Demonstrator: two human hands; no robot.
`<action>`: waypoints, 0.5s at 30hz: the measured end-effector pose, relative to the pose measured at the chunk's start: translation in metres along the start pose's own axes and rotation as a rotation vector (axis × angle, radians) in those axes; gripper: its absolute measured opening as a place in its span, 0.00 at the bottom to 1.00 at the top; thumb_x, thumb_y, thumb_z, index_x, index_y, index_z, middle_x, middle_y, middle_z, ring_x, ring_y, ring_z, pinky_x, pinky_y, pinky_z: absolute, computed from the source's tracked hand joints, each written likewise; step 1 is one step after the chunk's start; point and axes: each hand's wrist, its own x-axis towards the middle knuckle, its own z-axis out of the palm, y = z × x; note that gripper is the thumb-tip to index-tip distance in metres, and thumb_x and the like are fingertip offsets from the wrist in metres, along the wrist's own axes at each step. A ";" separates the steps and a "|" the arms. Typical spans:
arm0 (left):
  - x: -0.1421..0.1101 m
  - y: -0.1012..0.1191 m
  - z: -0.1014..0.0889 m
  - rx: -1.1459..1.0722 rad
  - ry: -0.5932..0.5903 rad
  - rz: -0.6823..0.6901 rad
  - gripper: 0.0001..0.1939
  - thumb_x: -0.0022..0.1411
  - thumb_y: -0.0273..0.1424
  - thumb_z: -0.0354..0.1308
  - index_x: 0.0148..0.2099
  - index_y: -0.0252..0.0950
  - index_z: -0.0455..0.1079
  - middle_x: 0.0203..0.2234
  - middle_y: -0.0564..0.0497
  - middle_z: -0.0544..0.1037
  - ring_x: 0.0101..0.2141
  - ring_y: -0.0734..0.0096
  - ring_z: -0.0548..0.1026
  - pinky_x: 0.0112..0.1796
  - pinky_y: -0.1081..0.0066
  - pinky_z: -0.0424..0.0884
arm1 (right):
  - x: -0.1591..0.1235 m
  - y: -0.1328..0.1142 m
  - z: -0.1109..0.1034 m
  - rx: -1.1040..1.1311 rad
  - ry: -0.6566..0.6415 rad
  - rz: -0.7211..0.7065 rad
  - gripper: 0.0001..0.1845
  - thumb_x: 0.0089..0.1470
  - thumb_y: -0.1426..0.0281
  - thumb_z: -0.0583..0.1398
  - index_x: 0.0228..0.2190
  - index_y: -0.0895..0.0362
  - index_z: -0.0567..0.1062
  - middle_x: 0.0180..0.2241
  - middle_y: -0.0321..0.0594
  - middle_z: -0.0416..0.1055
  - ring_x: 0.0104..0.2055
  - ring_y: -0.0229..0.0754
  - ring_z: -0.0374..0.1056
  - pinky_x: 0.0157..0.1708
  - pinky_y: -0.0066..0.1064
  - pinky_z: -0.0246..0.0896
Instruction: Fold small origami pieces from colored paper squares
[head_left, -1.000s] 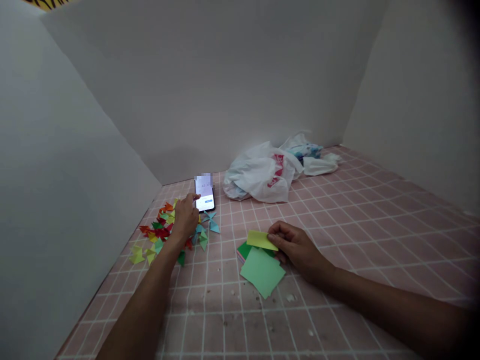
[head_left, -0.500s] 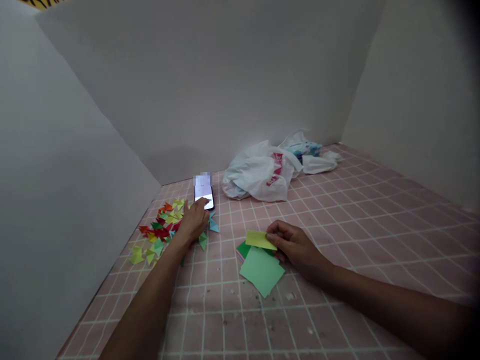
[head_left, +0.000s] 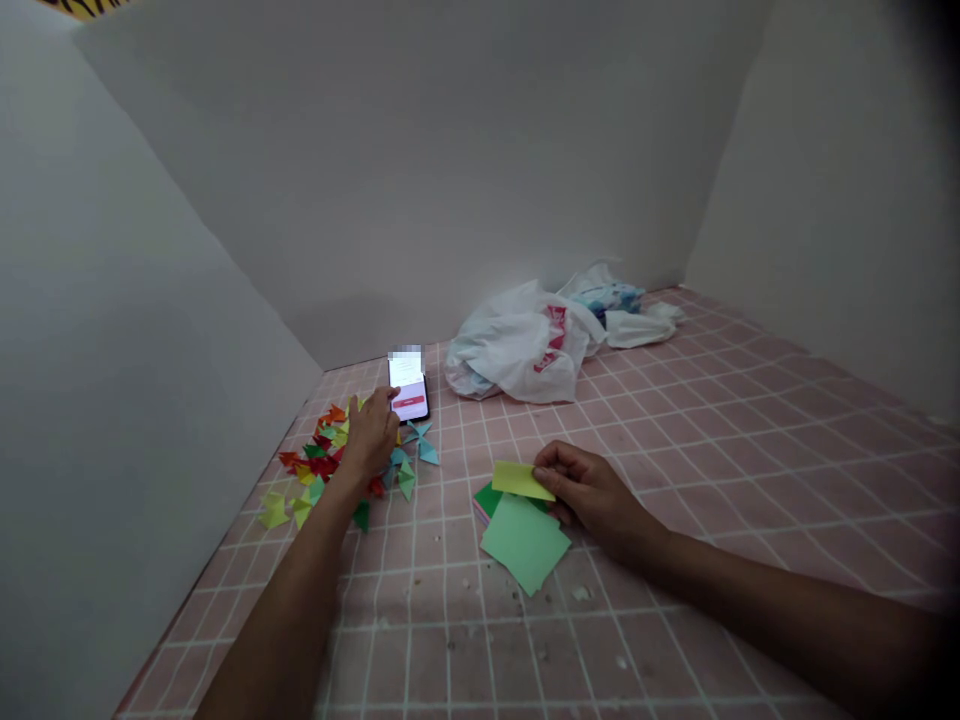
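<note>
My left hand (head_left: 373, 432) reaches over the folded paper pieces (head_left: 309, 470), its index finger stretched to the lower left of the screen of a smartphone (head_left: 409, 403). It holds nothing, and its fingers are apart. Between thumb and fingers my right hand (head_left: 589, 490) pinches a small folded yellow paper (head_left: 519, 479). Below that paper lies a light green square sheet (head_left: 527, 545), turned cornerwise over a stack of coloured paper (head_left: 484, 502) with dark green on top. The yellow paper hides part of the stack.
White plastic bags (head_left: 517, 340), one with red print, lie crumpled against the back wall. Grey walls (head_left: 420, 180) enclose the left, back and right. A pink tablecloth with a white grid (head_left: 705, 480) covers the surface, with small paper scraps (head_left: 581, 593) near the front.
My left hand has shifted left across the phone, uncovering more of its screen and some blue folded pieces. The screen now displays a red button. My right hand keeps still with the yellow paper.
</note>
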 end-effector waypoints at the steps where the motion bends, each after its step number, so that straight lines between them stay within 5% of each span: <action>1: 0.000 -0.001 -0.001 -0.003 0.007 -0.005 0.21 0.63 0.25 0.42 0.57 0.37 0.62 0.58 0.38 0.75 0.59 0.52 0.71 0.64 0.41 0.47 | 0.000 0.000 0.000 0.002 0.003 0.004 0.18 0.52 0.55 0.64 0.30 0.56 0.67 0.20 0.28 0.60 0.17 0.29 0.55 0.18 0.24 0.44; 15: 0.002 0.000 -0.007 -0.084 0.090 -0.049 0.20 0.59 0.24 0.45 0.52 0.37 0.66 0.53 0.40 0.79 0.55 0.52 0.74 0.63 0.44 0.51 | 0.002 0.002 0.000 0.001 0.011 0.001 0.19 0.50 0.55 0.65 0.30 0.56 0.67 0.19 0.27 0.60 0.17 0.29 0.55 0.17 0.23 0.44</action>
